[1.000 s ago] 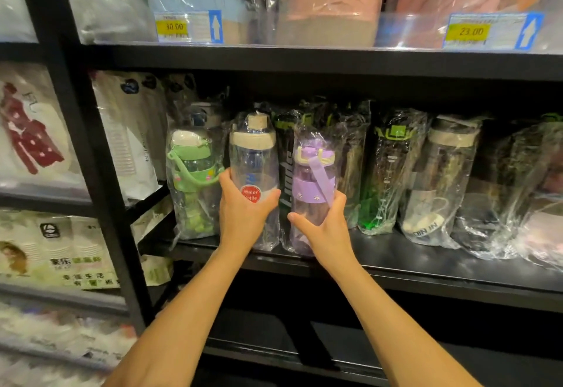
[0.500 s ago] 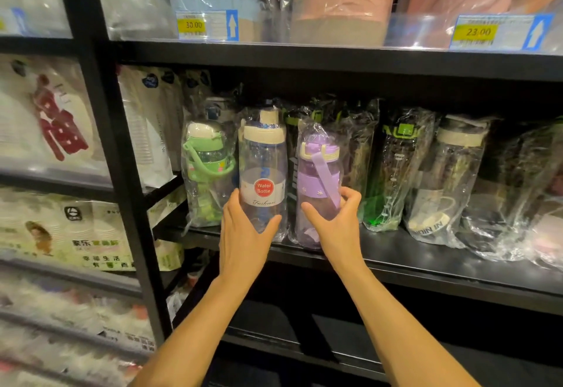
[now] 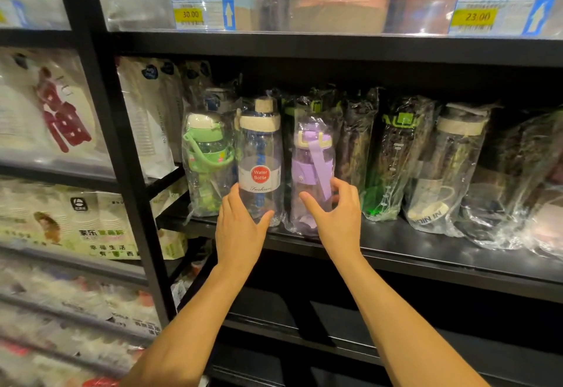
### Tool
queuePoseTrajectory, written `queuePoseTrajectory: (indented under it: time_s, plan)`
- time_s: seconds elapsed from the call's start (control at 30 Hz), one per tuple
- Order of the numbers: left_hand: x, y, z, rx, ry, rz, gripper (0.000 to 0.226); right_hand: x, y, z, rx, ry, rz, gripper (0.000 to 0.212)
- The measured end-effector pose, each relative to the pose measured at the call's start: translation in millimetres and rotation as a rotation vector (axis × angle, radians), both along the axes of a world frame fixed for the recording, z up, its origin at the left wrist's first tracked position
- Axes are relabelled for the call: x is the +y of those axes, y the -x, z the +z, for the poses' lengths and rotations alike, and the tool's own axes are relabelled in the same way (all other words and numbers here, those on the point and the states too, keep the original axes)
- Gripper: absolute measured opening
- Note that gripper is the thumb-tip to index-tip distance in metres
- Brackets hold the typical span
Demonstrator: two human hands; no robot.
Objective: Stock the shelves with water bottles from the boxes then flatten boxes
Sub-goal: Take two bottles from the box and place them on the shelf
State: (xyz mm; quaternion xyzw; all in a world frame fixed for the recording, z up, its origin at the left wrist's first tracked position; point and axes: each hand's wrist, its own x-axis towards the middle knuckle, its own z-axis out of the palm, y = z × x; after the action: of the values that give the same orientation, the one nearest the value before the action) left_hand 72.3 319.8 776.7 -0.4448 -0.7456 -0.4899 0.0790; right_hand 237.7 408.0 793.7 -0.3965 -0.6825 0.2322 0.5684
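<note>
**Shelf (image 3: 426, 252) of wrapped bottles, two of them in hand**

The black shelf carries a row of upright water bottles, each in clear plastic wrap, under a higher board of packed goods. Toward the left of the row stands the clear bottle (image 3: 259, 149) with a round red label. The green bottle (image 3: 208, 155) is just beside it on the left and the purple bottle (image 3: 310, 167) on the right. The left hand (image 3: 240, 228) grasps the clear bottle low down, thumb and fingers round its sides. The right hand (image 3: 338, 219) curls round the lower part of the purple bottle. Yellow price tags (image 3: 190, 14) hang on the upper edge.
</note>
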Motion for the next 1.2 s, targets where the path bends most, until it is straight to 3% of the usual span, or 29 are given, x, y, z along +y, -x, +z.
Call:
queuePoseTrajectory:
  time_s: [0.5,0.87,0.97,1.07,1.2]
  plan:
    - [-7,3,3,-0.044,-0.041,-0.041,0.086,-4,4,2,-0.050,0.060,0.057,0.062]
    - [-22,-7,17,-0.024,0.060,-0.074,0.085,-13,-1,9,-0.102,0.096,0.066,0.067]
    - [-38,-8,17,0.041,0.112,-0.049,0.070,-20,-6,12,-0.131,0.130,0.092,0.074]
    - [-56,-5,20,0.175,0.236,-0.005,0.034,-31,-22,11,-0.289,0.130,0.045,0.073]
    - [-72,-18,25,0.390,0.362,-0.036,0.030,-49,-63,11,-0.738,-0.078,-0.149,0.045]
